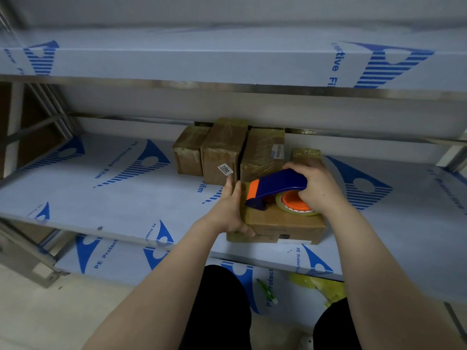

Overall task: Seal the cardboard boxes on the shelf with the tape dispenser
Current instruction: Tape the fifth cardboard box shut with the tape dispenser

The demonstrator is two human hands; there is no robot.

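Middle shelf [126, 193]: front cardboard box [285, 223] stood near its edge | our left hand [228, 213] lay flat against the box's left side, bracing | our right hand [319, 188] gripped the tape dispenser [275, 188], nose on the top | we judged a steady, low pull along the seam best.

Two forearms [156, 286] fill the lower half of the frame, both bare from elbow to wrist, ending in the left hand [227, 210] and the right hand [319, 188]. At the bottom centre and bottom right, black trousers [222, 311] show as two plain dark shapes.
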